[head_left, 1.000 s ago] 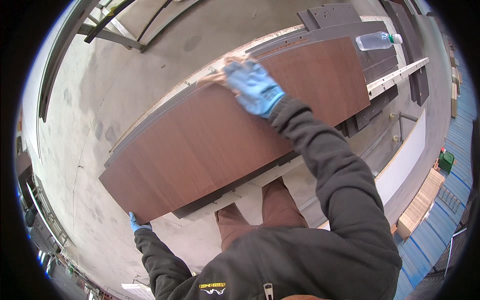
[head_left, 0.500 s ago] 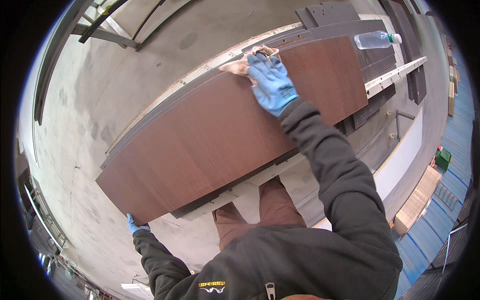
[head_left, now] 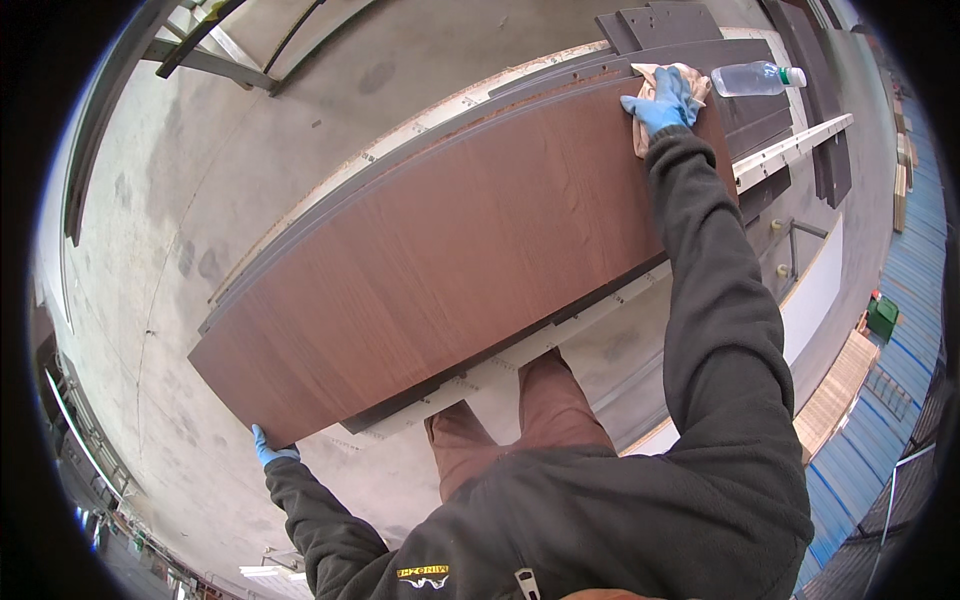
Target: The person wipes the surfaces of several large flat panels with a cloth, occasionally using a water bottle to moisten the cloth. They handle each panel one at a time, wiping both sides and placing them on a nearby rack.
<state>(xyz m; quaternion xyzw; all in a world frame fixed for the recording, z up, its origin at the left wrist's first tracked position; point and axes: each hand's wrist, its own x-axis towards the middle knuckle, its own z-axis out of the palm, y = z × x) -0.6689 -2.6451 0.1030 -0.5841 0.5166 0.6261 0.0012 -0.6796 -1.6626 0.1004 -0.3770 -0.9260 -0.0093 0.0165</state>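
Note:
A long reddish-brown wood-grain panel (head_left: 440, 260) lies across a stack of darker boards in front of me. My right hand (head_left: 668, 104), in a blue glove, presses a crumpled beige cloth (head_left: 642, 138) onto the panel near its far right end. Part of the cloth shows beyond the fingers on both sides. At the panel's near left corner is my left hand (head_left: 272, 448), gloved in blue too. It grips the corner edge, and some of its fingers are hidden beneath the board.
A clear plastic bottle (head_left: 752, 79) with a green and white cap lies on dark boards (head_left: 668, 24) beyond the right end. A white perforated bar (head_left: 795, 152) juts out there. Metal framing (head_left: 215, 62) stands at upper left, and a green bin (head_left: 882, 316) is far right.
My right hand and the cloth have slid rightward along the panel, from its far middle edge to its right end. My left hand stays at the corner.

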